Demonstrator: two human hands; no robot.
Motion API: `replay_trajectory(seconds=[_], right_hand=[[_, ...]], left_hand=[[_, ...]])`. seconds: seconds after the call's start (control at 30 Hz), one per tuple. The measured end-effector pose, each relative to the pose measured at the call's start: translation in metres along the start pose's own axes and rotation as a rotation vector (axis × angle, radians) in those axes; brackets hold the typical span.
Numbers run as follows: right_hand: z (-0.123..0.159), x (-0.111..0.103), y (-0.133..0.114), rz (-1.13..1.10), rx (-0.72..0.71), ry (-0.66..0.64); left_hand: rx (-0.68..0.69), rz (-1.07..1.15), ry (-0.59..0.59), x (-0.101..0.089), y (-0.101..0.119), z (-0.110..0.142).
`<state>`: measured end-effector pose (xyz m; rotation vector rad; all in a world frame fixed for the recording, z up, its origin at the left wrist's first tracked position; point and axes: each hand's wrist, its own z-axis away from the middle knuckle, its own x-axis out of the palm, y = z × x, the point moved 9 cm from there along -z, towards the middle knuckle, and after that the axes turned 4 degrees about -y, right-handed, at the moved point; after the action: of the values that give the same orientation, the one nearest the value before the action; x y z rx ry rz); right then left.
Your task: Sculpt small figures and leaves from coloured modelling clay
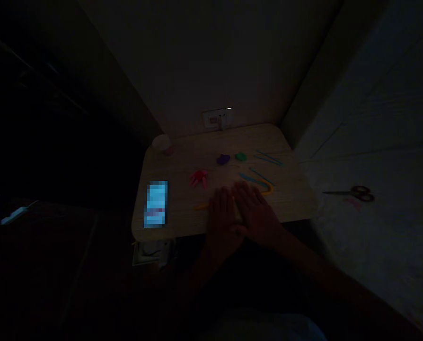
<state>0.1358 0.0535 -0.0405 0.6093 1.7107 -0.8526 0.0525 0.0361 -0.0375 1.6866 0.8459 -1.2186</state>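
Orange clay pokes out by the left hand on the tabletop. That hand and the right hand look flat, fingers straight, nearly together — likely rolling it, which next needs soft, even pushes.

The scene is very dim, its left side nearly black. The phone screen glows brightest, broken into coarse blocks; the table shows faintly, and the hands look blurred.
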Motion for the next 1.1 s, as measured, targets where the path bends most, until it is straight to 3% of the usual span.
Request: replay_trajectory(seconds=[0.3,0.53,0.8,1.1], right_hand=[[0.042,0.004,-0.033,-0.001,0.048,-0.008],[0.011,0.0,-0.017,0.019,0.083,0.004],[0.036,0.003,-0.035,0.037,0.063,0.0],[0.0,0.004,-0.014,0.037,0.096,0.012]], left_hand=[[0.087,-0.035,0.008,0.012,0.009,0.046],[0.076,-0.066,-0.012,0.006,-0.008,0.014],[0.112,-0.144,0.018,0.009,0.005,0.037],[0.042,-0.162,-0.033,0.006,-0.012,0.006]])
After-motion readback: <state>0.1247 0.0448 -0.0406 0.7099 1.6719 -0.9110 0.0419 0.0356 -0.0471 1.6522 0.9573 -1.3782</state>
